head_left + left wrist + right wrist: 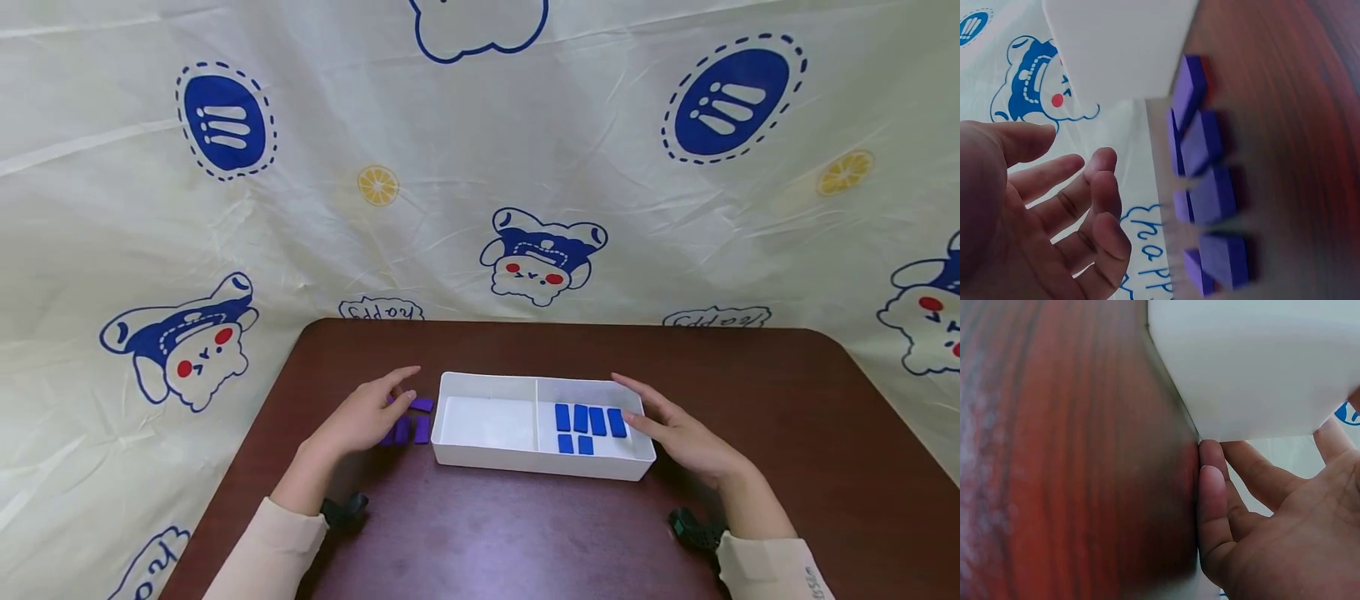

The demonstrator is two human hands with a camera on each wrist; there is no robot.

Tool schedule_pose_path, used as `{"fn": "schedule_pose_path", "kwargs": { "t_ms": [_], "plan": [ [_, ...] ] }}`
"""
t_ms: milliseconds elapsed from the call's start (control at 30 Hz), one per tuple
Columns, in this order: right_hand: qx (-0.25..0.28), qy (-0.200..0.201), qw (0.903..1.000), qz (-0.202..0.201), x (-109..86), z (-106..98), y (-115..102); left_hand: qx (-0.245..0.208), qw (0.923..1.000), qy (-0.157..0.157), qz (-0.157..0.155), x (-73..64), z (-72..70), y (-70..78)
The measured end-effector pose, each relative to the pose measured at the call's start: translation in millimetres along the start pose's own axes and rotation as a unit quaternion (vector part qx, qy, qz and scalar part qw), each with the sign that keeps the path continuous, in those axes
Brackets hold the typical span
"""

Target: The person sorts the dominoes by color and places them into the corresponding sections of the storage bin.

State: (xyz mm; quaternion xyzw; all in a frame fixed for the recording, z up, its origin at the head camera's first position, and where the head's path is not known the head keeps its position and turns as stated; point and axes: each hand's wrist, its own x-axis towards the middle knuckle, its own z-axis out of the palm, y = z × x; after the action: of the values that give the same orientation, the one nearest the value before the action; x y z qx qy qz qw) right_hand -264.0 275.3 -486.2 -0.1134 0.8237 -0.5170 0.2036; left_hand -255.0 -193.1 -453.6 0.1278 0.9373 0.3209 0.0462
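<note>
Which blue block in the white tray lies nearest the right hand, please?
The rightmost blue block, ending the far row of four, beside the right hand; the other blue blocks lie farther left.

Evenly bright in the head view, glaring on the tabletop [483, 550] toward six o'clock; softly blurred in both wrist views.

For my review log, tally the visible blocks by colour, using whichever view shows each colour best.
Blue blocks, head view: 6
Purple blocks, left wrist view: 7
Total visible: 13; any fully hidden ones are not counted.
</note>
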Motion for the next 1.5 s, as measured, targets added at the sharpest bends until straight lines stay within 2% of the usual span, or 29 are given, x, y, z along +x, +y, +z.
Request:
{"fn": "schedule_pose_path", "kwargs": {
  "t_ms": [233,467,633,767,900,1000,1067,1300,1500],
  "plan": [
    [-0.004,0.001,1.0,0.002,0.1,-5,0,0.04,0.9991,0.016,0.006,-4.2,-9.9,-16.1],
    [-0.004,0.0,1.0,-0.001,-1.0,-8,-1,0.103,0.9934,0.029,0.04,-5.7,-21.1,-31.1],
    [-0.01,0.003,0.9999,-0.001,-2.7,-10,-1,0.149,0.9861,0.013,0.073,-4.9,-24.6,-39.3],
    [-0.011,0.003,0.9999,0.001,-3.8,-11,1,0.17,0.9809,-0.02,0.092,-4.5,-23.0,-45.1],
    [-0.012,0.003,0.9999,0.004,-5.6,-9,3,0.175,0.9802,-0.056,0.074,-6.6,-19.6,-48.0],
    [-0.01,0.002,0.9999,0.006,-6.7,-7,4,0.18,0.9795,-0.068,0.059,-9.3,-18.4,-48.4],
    [-0.005,0.001,1.0,0.005,-7.0,-5,4,0.184,0.9792,-0.068,0.051,-10.0,-18.4,-48.9],
    [0.006,-0.001,1.0,-0.002,-4.2,-3,5,0.22,0.9721,-0.049,0.067,-3.9,-21.4,-54.3],
    [0.009,0.001,0.9999,-0.007,-0.1,-1,5,0.227,0.9702,-0.045,0.07,2.5,-25.8,-58.4]
  ]
}}
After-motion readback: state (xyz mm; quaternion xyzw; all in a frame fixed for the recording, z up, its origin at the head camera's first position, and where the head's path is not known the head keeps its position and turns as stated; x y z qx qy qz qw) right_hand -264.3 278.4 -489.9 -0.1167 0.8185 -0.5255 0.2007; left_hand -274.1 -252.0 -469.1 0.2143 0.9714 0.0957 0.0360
